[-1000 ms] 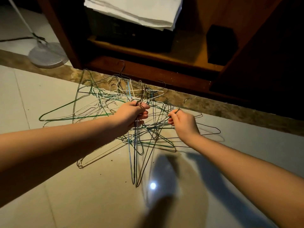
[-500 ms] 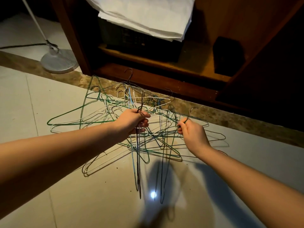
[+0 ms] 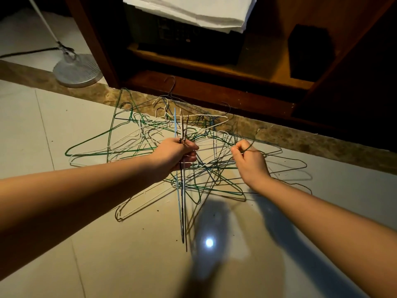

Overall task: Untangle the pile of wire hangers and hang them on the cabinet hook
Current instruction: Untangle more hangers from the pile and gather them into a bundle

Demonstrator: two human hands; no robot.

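Observation:
A tangled pile of wire hangers (image 3: 137,136), green, white, blue and dark, lies on the tiled floor in front of a wooden cabinet (image 3: 210,91). My left hand (image 3: 174,155) grips a small bunch of hangers (image 3: 181,203), a light blue one and dark ones, held upright above the pile with their long ends hanging toward me. My right hand (image 3: 250,162) pinches the hook of a dark green hanger (image 3: 249,146) at the pile's right side. No cabinet hook is visible.
The cabinet's open lower shelf holds a dark crate (image 3: 184,37) under folded white cloth (image 3: 193,9) and a black box (image 3: 309,52). A fan's round base (image 3: 77,70) and cable stand at the left. A stone sill (image 3: 300,136) runs between tiles and cabinet.
The view has shifted down and nearer. The bunch in my left hand hangs straighter and lower toward me. My right hand has moved slightly right, still pinching the hook.

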